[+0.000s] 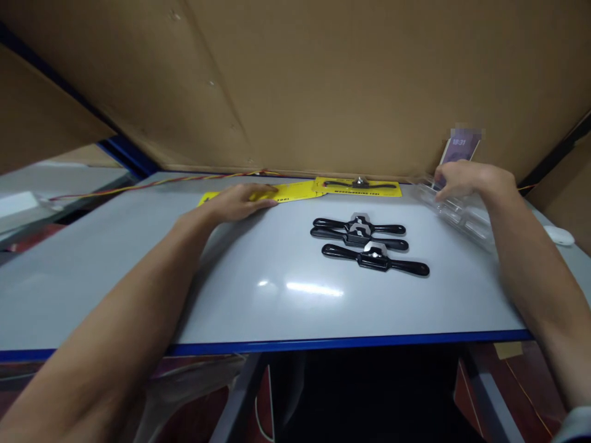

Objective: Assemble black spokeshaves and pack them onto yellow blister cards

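Note:
My left hand (240,200) lies with its fingers stretched out and thumb apart over a yellow printed card (295,192) at the back of the table. Beside it, a second yellow card (341,189) has a black spokeshave (361,183) on it. Three more black spokeshaves rest loose on the middle of the tabletop; the nearest spokeshave (373,261) sits a little apart from the other two. At the back right, my right hand (457,176) has its fingers closed on clear plastic blister packaging (462,218), which is partly blurred and partly behind my forearm.
A phone (464,146) leans against the brown back panel (323,80), behind my right hand. A small white object (559,235) lies at the right. Red and yellow wires (175,179) run along the back left. The grey tabletop (258,314) ends in a blue front edge.

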`<state>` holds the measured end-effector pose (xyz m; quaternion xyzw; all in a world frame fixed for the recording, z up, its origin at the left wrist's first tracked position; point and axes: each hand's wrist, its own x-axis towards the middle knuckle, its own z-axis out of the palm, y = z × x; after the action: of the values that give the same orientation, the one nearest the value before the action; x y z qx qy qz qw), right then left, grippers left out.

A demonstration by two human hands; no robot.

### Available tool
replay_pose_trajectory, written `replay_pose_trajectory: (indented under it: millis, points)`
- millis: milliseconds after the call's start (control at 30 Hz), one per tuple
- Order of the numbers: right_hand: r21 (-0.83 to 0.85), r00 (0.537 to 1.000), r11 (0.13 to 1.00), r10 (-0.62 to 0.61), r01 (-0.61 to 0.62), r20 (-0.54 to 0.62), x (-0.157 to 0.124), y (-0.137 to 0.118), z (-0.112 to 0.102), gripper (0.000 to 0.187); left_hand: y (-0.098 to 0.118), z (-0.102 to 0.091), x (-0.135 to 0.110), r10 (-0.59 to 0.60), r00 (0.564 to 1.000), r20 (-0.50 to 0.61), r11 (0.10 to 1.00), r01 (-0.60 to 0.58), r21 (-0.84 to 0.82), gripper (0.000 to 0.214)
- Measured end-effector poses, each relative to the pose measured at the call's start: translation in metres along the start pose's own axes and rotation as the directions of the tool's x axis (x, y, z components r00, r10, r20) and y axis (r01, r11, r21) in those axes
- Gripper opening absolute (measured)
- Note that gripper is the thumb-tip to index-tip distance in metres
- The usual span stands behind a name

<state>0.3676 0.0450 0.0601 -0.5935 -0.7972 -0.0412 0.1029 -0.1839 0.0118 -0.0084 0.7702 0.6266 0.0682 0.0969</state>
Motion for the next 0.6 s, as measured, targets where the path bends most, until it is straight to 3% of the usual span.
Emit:
replay_pose_trajectory:
  millis: [33,67,133,200,267,367,467,600]
  points:
    - [-0.015,0.99,1.0,0.005,-0.003,0.139,-0.002,-0.019,-0.009,0.042,-0.002,-0.002,-0.003,-0.008,1.0,-0.004,1.0,0.008,-0.009,0.092]
    - [0.003,0.982,1.0,-0.027,0.027,0.187,-0.005,-0.041,-0.016,0.042,-0.004,-0.004,-0.005,-0.011,1.0,-0.01,1.0,0.011,-0.015,0.094]
    - [0.084,0.972,0.979,-0.194,0.184,0.131,-0.016,-0.089,-0.018,0.051,-0.005,-0.007,-0.01,-0.009,1.0,-0.026,1.0,0.009,-0.016,0.099]
    - [0.146,0.932,0.929,-0.354,0.34,0.082,-0.028,-0.132,-0.006,0.059,-0.004,-0.009,-0.014,-0.01,0.999,-0.038,1.0,0.009,-0.001,0.099]
    - [0.237,0.864,0.871,-0.474,0.43,0.173,-0.034,-0.159,0.01,0.065,-0.002,-0.012,-0.017,0.001,0.999,-0.038,1.0,0.0,0.02,0.099]
    - [0.298,0.813,0.855,-0.505,0.426,0.289,-0.031,-0.164,0.023,0.074,0.002,-0.016,-0.019,0.035,0.998,-0.046,0.995,-0.03,0.096,0.091]
    - [0.303,0.788,0.849,-0.519,0.433,0.331,-0.022,-0.143,0.017,0.081,0.01,-0.021,-0.021,-0.042,0.986,-0.164,0.966,0.082,0.246,0.073]
    - [0.265,0.756,0.862,-0.506,0.432,0.416,-0.019,-0.121,0.01,0.091,0.023,-0.03,-0.028,-0.156,0.892,-0.424,0.921,0.286,0.264,0.056]
